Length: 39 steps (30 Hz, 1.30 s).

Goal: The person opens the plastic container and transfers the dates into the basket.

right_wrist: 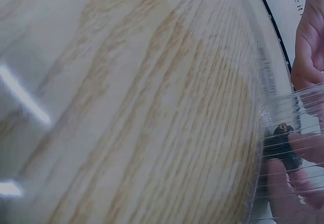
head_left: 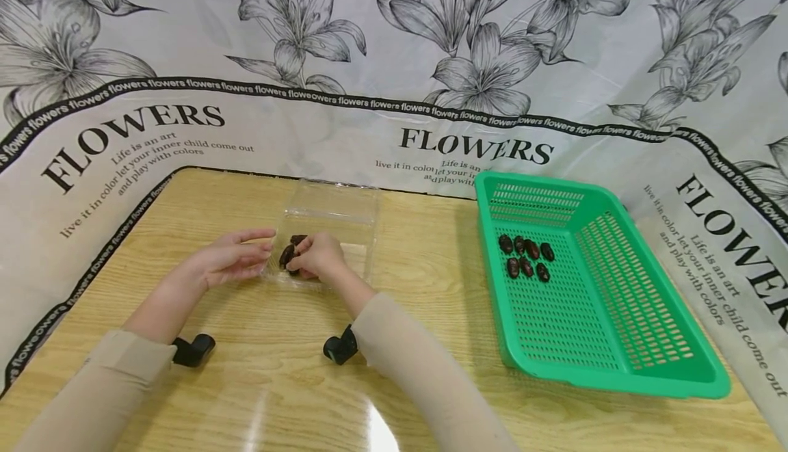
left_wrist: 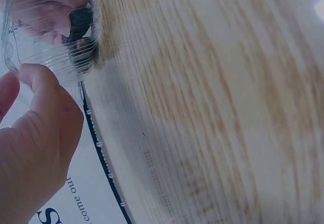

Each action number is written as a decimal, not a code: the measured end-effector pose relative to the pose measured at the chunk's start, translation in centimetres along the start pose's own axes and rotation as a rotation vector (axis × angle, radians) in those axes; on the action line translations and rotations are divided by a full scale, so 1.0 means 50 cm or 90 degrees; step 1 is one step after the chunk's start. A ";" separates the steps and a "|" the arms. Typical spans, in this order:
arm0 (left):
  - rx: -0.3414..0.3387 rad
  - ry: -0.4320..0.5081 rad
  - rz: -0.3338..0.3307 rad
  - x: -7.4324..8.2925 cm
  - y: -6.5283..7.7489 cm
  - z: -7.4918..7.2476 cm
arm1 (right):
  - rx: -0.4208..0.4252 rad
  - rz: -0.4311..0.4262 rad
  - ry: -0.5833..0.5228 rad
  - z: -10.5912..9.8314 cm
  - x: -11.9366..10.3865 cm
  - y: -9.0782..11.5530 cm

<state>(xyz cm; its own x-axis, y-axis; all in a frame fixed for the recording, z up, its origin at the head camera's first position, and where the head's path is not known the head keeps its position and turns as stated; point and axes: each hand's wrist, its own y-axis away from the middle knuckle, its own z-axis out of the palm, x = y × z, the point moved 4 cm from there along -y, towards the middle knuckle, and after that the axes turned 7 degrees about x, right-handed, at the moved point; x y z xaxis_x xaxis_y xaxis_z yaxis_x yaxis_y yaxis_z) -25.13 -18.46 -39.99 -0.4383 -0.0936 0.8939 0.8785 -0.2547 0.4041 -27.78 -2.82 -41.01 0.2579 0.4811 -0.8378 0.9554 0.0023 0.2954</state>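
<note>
A clear plastic box point(head_left: 363, 260) with its lid raised stands on the wooden table, holding a few dark, wrinkled dates point(head_left: 299, 239). My right hand point(head_left: 320, 257) reaches inside and pinches a date point(right_wrist: 286, 155) between thumb and fingers, visible through the ribbed wall in the right wrist view. At the box's left side is my left hand point(head_left: 237, 258), its fingers loosely extended. In the left wrist view its fingertips point(left_wrist: 38, 72) are right at the box's rim. Part of the box's contents is hidden behind my right hand.
A green plastic basket point(head_left: 511, 332) stands on the right of the table point(head_left: 418, 288), with several dates point(head_left: 526, 267) in two rows on its floor. Flower-printed sheeting point(head_left: 345, 134) rises behind and at both sides. Black wrist devices point(head_left: 195, 351) sit under both forearms.
</note>
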 end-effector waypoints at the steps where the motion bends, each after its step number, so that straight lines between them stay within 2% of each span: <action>1: -0.001 0.000 0.001 0.000 0.000 0.000 | -0.003 -0.005 0.002 0.000 0.000 0.000; 6: -0.029 0.000 0.023 -0.008 -0.011 -0.015 | -0.008 -0.023 -0.006 0.001 0.000 0.002; 7: -0.054 0.021 0.030 -0.013 -0.017 -0.021 | -0.008 -0.021 -0.016 0.000 0.000 0.003; 10: -0.076 0.033 0.038 -0.017 -0.020 -0.025 | -0.015 -0.013 -0.053 -0.004 0.000 0.007; 13: -0.054 0.024 0.029 -0.015 -0.018 -0.022 | -0.023 0.000 -0.092 -0.008 -0.001 0.008; 14: -0.030 0.004 0.023 -0.011 -0.011 -0.016 | -0.028 0.003 -0.103 -0.009 -0.001 0.006; 17: -0.004 -0.008 0.011 -0.006 -0.005 -0.008 | -0.051 0.012 -0.133 -0.017 -0.004 0.005; 25: 0.006 -0.002 0.003 -0.005 -0.004 -0.005 | -0.132 0.004 -0.168 -0.048 -0.032 0.010; 34: 0.001 -0.014 0.009 0.000 0.001 0.002 | -0.194 0.054 -0.266 -0.080 -0.057 0.023; 39: 0.003 -0.007 0.008 0.002 0.005 0.004 | -0.210 0.055 -0.286 -0.100 -0.071 0.029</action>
<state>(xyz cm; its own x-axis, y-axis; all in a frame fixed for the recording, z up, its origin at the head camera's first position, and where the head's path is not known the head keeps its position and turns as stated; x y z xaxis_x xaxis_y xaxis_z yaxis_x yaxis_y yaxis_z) -24.94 -18.35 -39.76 -0.4252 -0.0855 0.9011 0.8847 -0.2493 0.3938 -28.05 -0.16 -35.31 0.4389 0.0709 -0.8957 0.8507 0.2881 0.4396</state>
